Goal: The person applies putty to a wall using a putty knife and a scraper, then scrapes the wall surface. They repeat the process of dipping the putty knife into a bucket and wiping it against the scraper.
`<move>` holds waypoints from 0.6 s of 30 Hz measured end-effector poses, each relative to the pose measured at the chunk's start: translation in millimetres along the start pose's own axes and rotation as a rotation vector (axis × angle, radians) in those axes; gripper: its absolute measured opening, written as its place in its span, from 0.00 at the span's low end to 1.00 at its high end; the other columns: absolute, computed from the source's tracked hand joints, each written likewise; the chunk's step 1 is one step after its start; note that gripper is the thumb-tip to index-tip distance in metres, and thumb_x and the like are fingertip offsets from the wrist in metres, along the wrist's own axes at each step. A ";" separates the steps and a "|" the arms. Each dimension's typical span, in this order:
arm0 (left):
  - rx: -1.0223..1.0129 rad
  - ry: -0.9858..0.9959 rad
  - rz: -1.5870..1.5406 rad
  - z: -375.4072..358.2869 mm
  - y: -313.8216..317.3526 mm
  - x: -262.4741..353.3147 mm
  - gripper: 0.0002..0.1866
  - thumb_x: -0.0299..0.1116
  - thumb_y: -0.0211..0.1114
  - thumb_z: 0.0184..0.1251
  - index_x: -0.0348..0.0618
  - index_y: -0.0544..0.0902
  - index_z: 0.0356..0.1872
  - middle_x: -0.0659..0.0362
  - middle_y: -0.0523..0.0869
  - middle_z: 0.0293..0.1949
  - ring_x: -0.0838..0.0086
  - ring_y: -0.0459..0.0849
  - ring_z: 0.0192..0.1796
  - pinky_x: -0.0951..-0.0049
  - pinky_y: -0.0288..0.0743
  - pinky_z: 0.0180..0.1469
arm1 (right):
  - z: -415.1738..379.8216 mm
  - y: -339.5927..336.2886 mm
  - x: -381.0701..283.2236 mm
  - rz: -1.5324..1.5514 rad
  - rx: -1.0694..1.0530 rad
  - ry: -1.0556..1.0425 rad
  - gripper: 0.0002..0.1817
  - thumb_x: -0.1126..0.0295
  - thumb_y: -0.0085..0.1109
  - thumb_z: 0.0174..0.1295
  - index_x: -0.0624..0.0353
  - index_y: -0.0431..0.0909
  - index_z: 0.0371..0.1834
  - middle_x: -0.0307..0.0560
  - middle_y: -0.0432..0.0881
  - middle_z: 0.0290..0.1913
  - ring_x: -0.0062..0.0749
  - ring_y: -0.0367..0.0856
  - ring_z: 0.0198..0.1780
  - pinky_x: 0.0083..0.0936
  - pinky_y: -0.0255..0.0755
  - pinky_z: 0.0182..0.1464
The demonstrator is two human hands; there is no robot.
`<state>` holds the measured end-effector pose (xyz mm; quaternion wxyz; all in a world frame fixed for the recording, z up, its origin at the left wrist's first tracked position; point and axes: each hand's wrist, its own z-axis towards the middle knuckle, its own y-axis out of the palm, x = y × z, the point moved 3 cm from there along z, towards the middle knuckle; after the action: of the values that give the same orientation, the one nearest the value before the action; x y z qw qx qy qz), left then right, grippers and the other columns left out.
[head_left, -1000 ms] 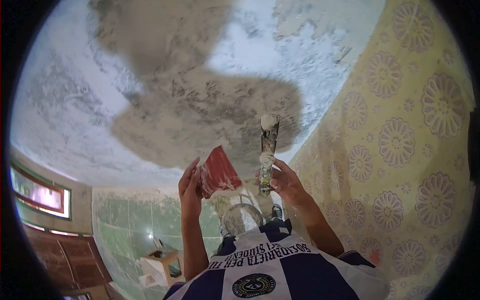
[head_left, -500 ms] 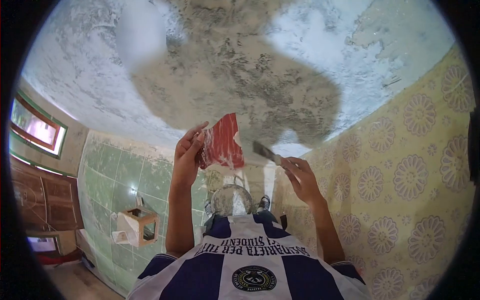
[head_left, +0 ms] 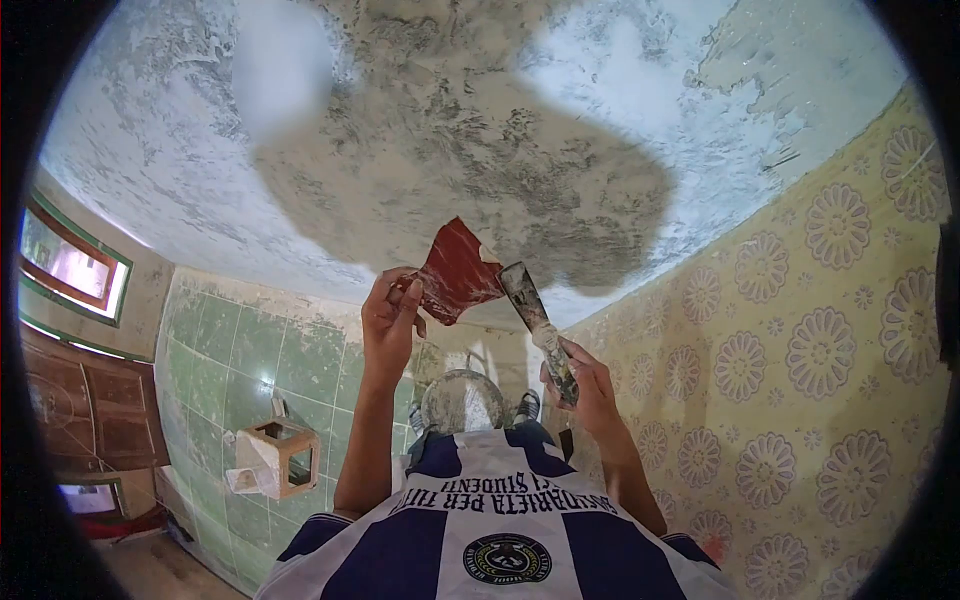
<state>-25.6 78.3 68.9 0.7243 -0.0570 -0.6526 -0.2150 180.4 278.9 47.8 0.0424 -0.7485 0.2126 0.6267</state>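
Both hands raised toward ceiling, one tool in each.

Left hand (head_left: 388,318) pinches a red scraper (head_left: 456,270) by its lower edge, blade fanned up and to the right of the hand — likely serving as a carrier for filler. Right hand (head_left: 588,385) closes around the handle of a putty knife (head_left: 538,325), caked in dried compound; its blade tip leans up-left and meets the red scraper's edge, apparently wiping or loading. Above both hands: patched grey ceiling (head_left: 450,170). A bucket (head_left: 462,402) sits below, between the forearms.
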 end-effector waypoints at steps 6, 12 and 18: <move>-0.065 0.059 0.142 -9.0 4.5 -6.4 0.09 0.25 0.60 0.77 0.37 0.80 0.54 0.62 0.85 0.39 0.86 0.79 0.34 0.82 0.71 0.27 | 1.3 9.6 -10.3 -0.042 -0.039 0.046 0.27 0.68 0.36 0.77 0.71 0.65 0.74 0.45 0.85 0.46 0.16 0.74 0.35 0.17 0.71 0.37; -0.048 0.114 0.362 -12.5 5.3 -10.7 0.07 0.23 0.60 0.75 0.35 0.82 0.50 0.59 0.87 0.42 0.80 0.84 0.39 0.81 0.73 0.31 | 7.9 19.2 -13.6 0.110 -0.070 0.042 0.28 0.65 0.38 0.75 0.70 0.65 0.73 0.45 0.83 0.44 0.19 0.75 0.35 0.18 0.70 0.35; -0.007 0.045 0.252 -14.8 -2.1 -21.5 0.09 0.26 0.61 0.75 0.35 0.80 0.52 0.59 0.85 0.43 0.80 0.83 0.40 0.81 0.73 0.30 | 13.3 4.9 -29.3 0.721 -0.275 -0.189 0.33 0.60 0.44 0.71 0.68 0.61 0.75 0.50 0.80 0.46 0.32 0.79 0.41 0.27 0.74 0.43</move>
<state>-14.0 76.1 45.5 0.7597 -0.1363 -0.6233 -0.1255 162.7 286.5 74.0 -0.2616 -0.5635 0.3708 0.6903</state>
